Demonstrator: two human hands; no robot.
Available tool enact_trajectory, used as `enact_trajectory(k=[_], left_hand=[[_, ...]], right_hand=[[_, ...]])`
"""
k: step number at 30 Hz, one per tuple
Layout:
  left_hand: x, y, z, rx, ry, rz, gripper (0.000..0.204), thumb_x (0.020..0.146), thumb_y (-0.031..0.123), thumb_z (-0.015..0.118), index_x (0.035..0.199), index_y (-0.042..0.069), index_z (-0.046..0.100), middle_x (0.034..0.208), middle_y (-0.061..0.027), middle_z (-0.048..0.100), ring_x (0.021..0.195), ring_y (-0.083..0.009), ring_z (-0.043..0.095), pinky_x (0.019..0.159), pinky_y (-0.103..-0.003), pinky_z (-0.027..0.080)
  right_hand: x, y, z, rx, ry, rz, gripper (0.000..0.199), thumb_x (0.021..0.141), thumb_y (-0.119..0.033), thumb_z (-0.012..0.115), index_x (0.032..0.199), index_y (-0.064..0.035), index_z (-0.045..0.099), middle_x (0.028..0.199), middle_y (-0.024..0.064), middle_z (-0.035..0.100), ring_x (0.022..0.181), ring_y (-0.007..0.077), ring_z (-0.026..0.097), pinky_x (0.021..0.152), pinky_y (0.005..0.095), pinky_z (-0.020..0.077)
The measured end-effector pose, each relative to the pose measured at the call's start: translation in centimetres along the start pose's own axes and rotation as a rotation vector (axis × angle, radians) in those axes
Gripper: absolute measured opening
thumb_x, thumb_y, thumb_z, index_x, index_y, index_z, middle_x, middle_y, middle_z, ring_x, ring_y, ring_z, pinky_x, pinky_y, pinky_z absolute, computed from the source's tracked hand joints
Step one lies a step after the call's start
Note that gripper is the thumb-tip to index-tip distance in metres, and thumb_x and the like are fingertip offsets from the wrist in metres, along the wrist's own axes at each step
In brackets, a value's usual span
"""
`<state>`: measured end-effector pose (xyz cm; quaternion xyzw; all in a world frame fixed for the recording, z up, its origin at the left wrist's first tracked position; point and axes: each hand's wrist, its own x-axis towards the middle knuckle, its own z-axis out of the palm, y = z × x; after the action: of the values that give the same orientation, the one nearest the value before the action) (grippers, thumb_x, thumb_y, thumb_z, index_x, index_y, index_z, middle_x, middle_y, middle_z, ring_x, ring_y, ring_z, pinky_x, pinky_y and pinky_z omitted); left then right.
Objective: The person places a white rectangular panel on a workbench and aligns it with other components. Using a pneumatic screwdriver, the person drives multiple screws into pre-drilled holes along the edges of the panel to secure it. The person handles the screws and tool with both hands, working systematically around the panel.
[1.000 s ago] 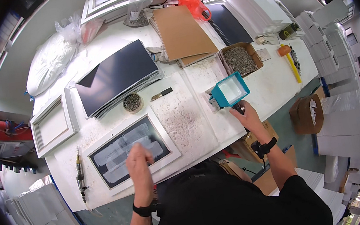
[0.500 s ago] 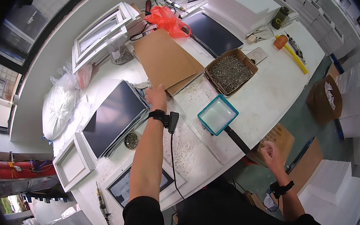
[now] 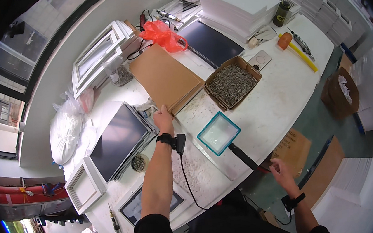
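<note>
A stack of brown cardboard sheets [image 3: 164,75] lies in the middle of the table. My left hand [image 3: 163,120] is at its near left corner, fingers closed on the edge. Left of that hand is a pile of dark glossy panels [image 3: 118,142]. My right hand [image 3: 284,176] hangs past the table's front edge, fingers curled in with nothing visible in them. Close to it juts the black handle of a teal-rimmed rectangular scoop [image 3: 219,133] resting on the table. An open cardboard box of small metal fasteners [image 3: 232,83] stands behind the scoop.
White frames [image 3: 98,53] lean at the back left, beside a red plastic bag [image 3: 160,35]. A tall stack of white sheets [image 3: 239,8] stands at the back. A mallet [image 3: 297,50] lies right; a round tin [image 3: 138,162] and a framed panel [image 3: 152,202] are near.
The cardboard sheets, fanned apart before, now lie nearly flush. My left hand has stayed by their near corner. My right hand remains beyond the table edge; the whole view has shifted slightly.
</note>
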<state>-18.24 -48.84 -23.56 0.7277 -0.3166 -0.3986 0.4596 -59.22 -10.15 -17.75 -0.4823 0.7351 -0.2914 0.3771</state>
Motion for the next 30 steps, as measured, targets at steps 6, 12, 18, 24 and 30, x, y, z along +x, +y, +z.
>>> enact_trajectory(k=[6,12,18,24,30], left_hand=[[-0.7,1.6,-0.4,0.052,-0.053,0.054,0.036,0.1,0.036,0.065,0.084,0.004,0.063,0.074,-0.0061,0.065,0.056,-0.0148,0.061,0.054,-0.032,0.052],[0.5,2.6,-1.4,0.399,0.009,0.154,0.031,0.1,0.032,0.067,0.093,0.002,0.063,0.08,-0.007,0.065,0.075,-0.0161,0.064,0.066,-0.027,0.049],[-2.6,10.3,-2.7,-0.644,-0.293,-0.074,0.022,0.106,0.026,0.061,0.1,0.004,0.061,0.08,-0.0036,0.061,0.066,-0.011,0.056,0.059,-0.022,0.05],[-5.6,14.5,-7.0,-1.162,-0.461,-0.251,0.016,0.106,0.016,0.061,0.102,0.001,0.057,0.078,-0.0035,0.055,0.061,-0.0101,0.05,0.055,-0.02,0.049],[-13.4,16.4,-7.7,-1.094,-0.482,-0.05,0.019,0.109,0.023,0.056,0.099,0.007,0.056,0.082,-0.0021,0.057,0.067,-0.0087,0.052,0.059,-0.023,0.048]], right_hand=[[-0.3,1.4,0.8,-0.079,-0.074,-0.015,0.028,0.093,-0.013,0.073,0.118,-0.0017,0.066,0.092,0.0135,0.069,0.081,0.0248,0.068,0.073,0.0353,0.0551],[-1.2,2.0,1.1,-0.173,-0.189,-0.024,0.025,0.093,-0.016,0.073,0.114,-0.0042,0.069,0.09,0.013,0.071,0.078,0.0263,0.069,0.072,0.0359,0.0553],[-3.0,-2.1,-0.6,-0.129,-0.273,-0.065,0.02,0.094,-0.015,0.071,0.11,-0.0036,0.071,0.088,0.013,0.073,0.076,0.0255,0.07,0.071,0.0354,0.0552],[-1.6,-13.1,0.6,0.027,-0.443,-0.279,0.016,0.096,-0.013,0.068,0.109,-0.0027,0.07,0.086,0.012,0.072,0.068,0.0221,0.068,0.067,0.0334,0.054],[1.3,-20.8,3.1,0.186,-0.472,-0.358,0.037,0.094,-0.011,0.074,0.128,-0.0018,0.063,0.102,0.0109,0.067,0.074,0.0159,0.064,0.069,0.0282,0.0542]])
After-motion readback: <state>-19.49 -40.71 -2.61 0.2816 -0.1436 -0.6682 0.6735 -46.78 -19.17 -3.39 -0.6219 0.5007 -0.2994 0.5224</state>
